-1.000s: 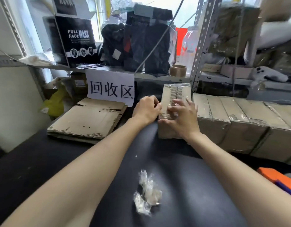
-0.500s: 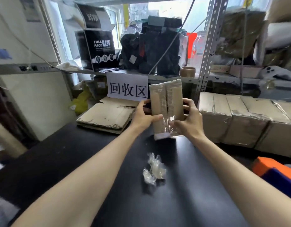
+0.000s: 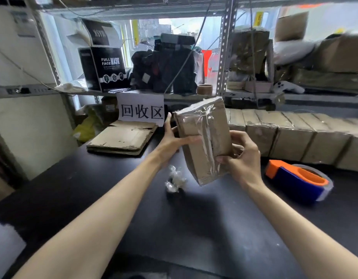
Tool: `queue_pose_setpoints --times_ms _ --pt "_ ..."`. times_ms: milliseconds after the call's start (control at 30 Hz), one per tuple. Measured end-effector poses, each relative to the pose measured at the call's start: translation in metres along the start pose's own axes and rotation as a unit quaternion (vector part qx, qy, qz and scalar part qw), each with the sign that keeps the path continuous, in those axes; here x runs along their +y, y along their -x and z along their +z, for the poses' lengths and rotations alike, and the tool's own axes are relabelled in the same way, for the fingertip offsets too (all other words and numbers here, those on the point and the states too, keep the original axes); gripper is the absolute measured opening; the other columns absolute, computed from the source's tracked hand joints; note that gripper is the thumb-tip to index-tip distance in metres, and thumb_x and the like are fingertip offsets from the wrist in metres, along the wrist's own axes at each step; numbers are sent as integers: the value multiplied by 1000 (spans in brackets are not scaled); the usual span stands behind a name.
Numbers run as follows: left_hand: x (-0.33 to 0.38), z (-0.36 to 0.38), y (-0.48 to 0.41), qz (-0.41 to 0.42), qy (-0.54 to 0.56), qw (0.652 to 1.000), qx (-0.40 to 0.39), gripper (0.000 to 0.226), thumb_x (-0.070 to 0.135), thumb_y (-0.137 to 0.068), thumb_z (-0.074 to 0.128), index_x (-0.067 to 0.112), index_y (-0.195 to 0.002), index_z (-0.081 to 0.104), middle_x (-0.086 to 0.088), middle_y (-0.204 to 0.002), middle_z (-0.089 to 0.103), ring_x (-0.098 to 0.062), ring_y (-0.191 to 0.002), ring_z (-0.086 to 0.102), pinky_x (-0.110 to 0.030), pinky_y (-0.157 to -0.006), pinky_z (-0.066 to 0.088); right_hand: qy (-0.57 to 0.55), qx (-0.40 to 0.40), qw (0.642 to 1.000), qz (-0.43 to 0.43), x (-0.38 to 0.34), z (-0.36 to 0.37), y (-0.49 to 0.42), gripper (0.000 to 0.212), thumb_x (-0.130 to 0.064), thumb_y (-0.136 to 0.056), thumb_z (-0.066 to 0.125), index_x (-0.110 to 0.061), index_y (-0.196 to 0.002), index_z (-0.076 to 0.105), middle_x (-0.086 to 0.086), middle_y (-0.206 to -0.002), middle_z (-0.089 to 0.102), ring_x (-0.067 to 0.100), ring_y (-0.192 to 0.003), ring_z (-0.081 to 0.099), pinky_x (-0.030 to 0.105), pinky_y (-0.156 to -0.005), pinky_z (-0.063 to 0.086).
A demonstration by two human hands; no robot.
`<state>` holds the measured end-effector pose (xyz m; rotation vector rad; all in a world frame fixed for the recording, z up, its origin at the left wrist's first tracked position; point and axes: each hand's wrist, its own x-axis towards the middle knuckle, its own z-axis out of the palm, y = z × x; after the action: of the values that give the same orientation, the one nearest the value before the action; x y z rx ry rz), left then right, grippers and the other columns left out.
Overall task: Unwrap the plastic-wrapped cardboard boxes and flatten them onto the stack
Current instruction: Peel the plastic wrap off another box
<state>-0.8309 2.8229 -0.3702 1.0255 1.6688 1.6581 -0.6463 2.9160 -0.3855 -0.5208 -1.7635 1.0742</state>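
Observation:
A plastic-wrapped cardboard box [image 3: 202, 137] hangs tilted in the air above the black table [image 3: 113, 198]. My left hand [image 3: 170, 139] holds its left side, thumb across the front and fingers behind it. My right hand [image 3: 242, 156] grips its lower right edge, fingertips pinching the clear wrap there. A stack of flattened cardboard [image 3: 121, 137] lies at the back left, under a white sign [image 3: 140, 110]. A row of several wrapped boxes [image 3: 294, 135] stands along the back right.
A crumpled wad of clear plastic [image 3: 175, 179] lies on the table below the held box. An orange and blue tape dispenser [image 3: 299, 181] sits at the right. Metal shelving [image 3: 224, 57] with black boxes, a tape roll and bags rises behind.
The box has come up off the table, nearer to me, and tilted left. My right hand slid down to its lower right edge. The view rose and widened, showing the tape dispenser.

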Motion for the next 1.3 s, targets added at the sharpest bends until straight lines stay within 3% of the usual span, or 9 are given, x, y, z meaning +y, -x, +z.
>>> queue_pose_setpoints --times_ms 133,300,500,600,700,800,900,1133,1300 --pt "3 19 -1 26 -46 998 -16 146 64 -36 98 71 -142 -2 -13 -164 20 -35 -149 28 -65 -116 29 29 20 999 14 -2 -20 9 69 19 -52 78 -16 -107 57 -3 -99 70 13 -90 70 28 -70 59" --pt "2 12 -27 75 -68 995 -24 165 64 -25 98 57 -152 -8 -6 -158 31 -27 -141 41 -52 -117 36 55 25 998 23 3 -9 -15 62 14 -56 77 -16 -107 58 0 -97 71 12 -90 69 30 -74 60" --pt "-9 -25 -65 136 -135 981 32 157 57 -30 99 57 -150 -1 2 -159 24 -21 -147 27 -53 -118 33 44 31 998 40 19 41 -65 41 4 -76 66 -17 -109 55 -12 -95 66 -8 -83 64 32 -86 56" --pt "-11 -36 -69 169 -197 963 69 152 48 -33 92 48 -153 -1 -1 -152 23 -19 -140 30 -40 -116 35 -20 55 998 -21 13 57 -77 52 -10 -74 64 -18 -124 53 -6 -111 65 -3 -94 63 27 -87 53" --pt "-11 -50 -66 215 -216 947 101 154 51 -33 85 28 -158 -3 0 -149 24 -15 -137 25 -18 -106 30 65 -25 990 -119 8 70 -79 59 -24 -76 63 -28 -134 54 -1 -138 50 12 -127 48 29 -106 40" --pt "-7 -70 -56 220 -235 941 107 152 53 -33 85 33 -155 -5 1 -152 22 -15 -138 24 -11 -104 24 201 -60 957 -202 1 76 -78 57 -38 -80 59 -26 -135 58 1 -153 36 17 -139 32 24 -112 26" --pt "-1 -90 -38 202 -290 929 109 155 58 -33 85 37 -157 -6 -3 -156 20 -11 -138 19 2 -99 14 213 -141 931 -260 -8 82 -77 60 -40 -86 63 -23 -143 51 -1 -153 41 20 -140 36 33 -113 33" --pt "19 -122 7 105 -353 927 74 130 40 -44 87 62 -147 11 -3 -142 26 -31 -136 33 -51 -112 39 196 -202 897 -340 -16 107 -57 52 -12 -92 67 -26 -140 55 3 -137 54 24 -123 53 42 -99 48" --pt "11 -125 15 51 -385 921 39 126 52 -35 77 67 -142 13 -4 -139 28 -31 -133 34 -55 -108 42 161 -259 897 -319 -16 121 -45 66 5 -80 74 -24 -137 58 -4 -130 61 13 -117 58 28 -99 47"
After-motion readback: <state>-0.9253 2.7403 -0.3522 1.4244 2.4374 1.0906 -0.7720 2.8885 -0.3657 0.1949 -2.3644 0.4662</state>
